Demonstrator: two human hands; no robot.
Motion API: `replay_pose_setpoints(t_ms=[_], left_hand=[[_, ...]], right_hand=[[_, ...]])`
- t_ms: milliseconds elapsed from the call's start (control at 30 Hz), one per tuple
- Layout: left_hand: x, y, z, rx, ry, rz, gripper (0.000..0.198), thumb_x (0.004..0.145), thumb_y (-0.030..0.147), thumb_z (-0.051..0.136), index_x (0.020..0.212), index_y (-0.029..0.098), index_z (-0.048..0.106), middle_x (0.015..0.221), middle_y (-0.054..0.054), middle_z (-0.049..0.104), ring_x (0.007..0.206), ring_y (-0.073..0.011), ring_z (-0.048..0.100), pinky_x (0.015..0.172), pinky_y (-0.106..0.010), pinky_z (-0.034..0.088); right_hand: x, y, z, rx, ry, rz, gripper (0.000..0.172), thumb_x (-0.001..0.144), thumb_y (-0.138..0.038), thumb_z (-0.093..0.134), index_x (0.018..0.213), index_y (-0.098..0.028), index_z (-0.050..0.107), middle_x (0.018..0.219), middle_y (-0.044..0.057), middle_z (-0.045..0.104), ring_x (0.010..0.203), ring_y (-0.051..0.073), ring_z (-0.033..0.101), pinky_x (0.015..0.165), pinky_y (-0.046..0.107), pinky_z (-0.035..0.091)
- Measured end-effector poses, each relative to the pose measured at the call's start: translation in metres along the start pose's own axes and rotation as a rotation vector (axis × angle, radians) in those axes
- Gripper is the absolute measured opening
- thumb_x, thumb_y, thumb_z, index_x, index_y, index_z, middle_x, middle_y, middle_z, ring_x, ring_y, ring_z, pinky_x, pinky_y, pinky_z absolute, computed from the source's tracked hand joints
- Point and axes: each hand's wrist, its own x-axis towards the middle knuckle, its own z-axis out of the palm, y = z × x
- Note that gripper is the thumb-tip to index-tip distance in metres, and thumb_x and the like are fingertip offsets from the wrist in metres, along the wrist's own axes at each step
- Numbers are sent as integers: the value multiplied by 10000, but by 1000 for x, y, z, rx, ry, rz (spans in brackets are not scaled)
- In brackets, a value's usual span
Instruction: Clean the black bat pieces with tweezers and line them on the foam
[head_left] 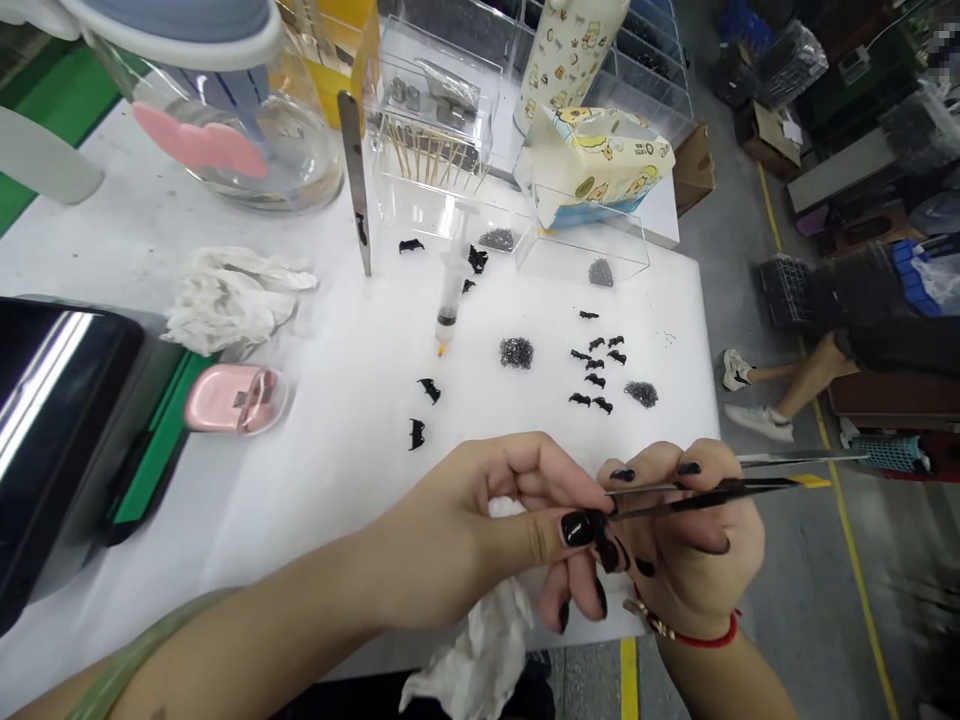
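Between thumb and index finger, my left hand [480,530] pinches a small black piece [606,548], partly hidden, with what looks like a bat-wing outline. A crumpled white tissue [484,650] is also tucked in that hand and hangs below it. My right hand [697,550] grips metal tweezers [727,491], whose slim tips reach the black piece. Farther off on the white tabletop [360,470] lie loose black bat-shaped pieces [417,434] and a cluster of smaller ones [595,364]. Piles of tiny dark beads [516,352] sit near them.
A syringe [449,300] with an orange tip lies mid-table, beside upright-looking flat tweezers [355,190]. Behind are clear boxes [450,215] with toothpicks, a tissue pack [600,170] and a patterned bottle [566,60]. At left are a pink case [225,398] and a large jug [300,150]. Another person's legs [806,380] show right.
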Motion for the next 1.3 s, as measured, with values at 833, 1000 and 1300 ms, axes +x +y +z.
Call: replay_pose_setpoints(t_ms=[833,1000,1300], left_hand=[[2,-1,7,54,46,53,84,889,179,683,843,152,617,663,-15,696,522,-100,625,505,-184,494],[0,3,11,248,213,30,85,886,189,670,842,171,600,663,11,717,517,-70,612,576,-186,491],[0,3,12,332,291,11,81,883,202,674,841,187,607,656,22,722,497,-68,593,533,-165,477]], right_hand=[[5,2,-2,-67,-35,-132,126,912,-367,682,973,-257,671,925,-53,742,271,11,328,567,241,603],[1,-2,-1,-174,39,-234,96,924,-179,657,1002,-222,692,862,9,739,622,103,657,871,304,610],[-5,-3,3,-257,124,-305,74,881,-191,714,936,-221,676,607,-40,626,700,162,682,818,411,614]])
